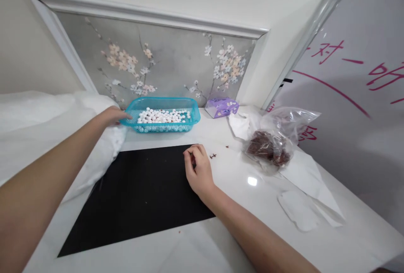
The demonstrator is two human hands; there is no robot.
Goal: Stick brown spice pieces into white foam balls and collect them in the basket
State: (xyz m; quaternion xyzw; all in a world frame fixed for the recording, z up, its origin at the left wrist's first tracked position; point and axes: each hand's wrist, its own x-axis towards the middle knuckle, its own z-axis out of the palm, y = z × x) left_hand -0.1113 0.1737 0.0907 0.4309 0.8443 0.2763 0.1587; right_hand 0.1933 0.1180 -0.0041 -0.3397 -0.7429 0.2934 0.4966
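My left hand (pixel 114 116) reaches to the back of the table and grips the left rim of a translucent blue plastic basket (pixel 162 127). Its thumb lies over the rim, while the other fingers are mostly hidden. Many small white beads (pixel 159 116) fill the basket's floor. Over the right edge of a black mat (pixel 142 193), my right hand (pixel 199 168) is closed, fingers curled towards the thumb. Something small and reddish shows within the curl, too hidden to name. Just right of this hand lie small dark brown pieces (pixel 213 156) on the white table.
A clear plastic bag (pixel 268 148) of brown pieces sits at the right, beside white paper sheets (pixel 311 180). A purple tissue pack (pixel 221 107) stands against the wall. White padded fabric (pixel 78 138) covers the left side. A whiteboard (pixel 347 96) rises at the right.
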